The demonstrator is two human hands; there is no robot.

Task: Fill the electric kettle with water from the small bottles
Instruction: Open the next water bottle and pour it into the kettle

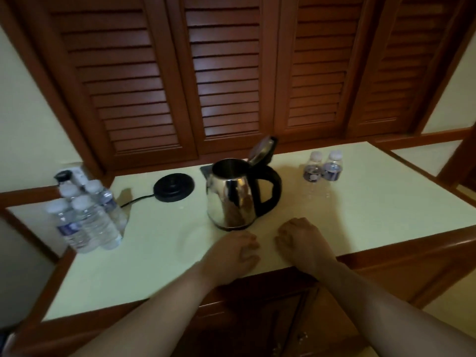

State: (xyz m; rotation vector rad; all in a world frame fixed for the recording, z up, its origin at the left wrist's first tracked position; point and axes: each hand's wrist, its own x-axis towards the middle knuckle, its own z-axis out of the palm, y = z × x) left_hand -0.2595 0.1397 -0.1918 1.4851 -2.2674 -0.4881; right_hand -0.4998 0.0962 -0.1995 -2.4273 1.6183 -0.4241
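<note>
One electric kettle stands mid-tabletop, lid tipped up, off its round black base to the left. Two small bottles sit capped at the far right; four larger bottles cluster at the left edge. Your left hand and right hand rest just before the kettle — each grip loosely curled, holding nothing. The base's cord trails left toward the cluster.
</note>
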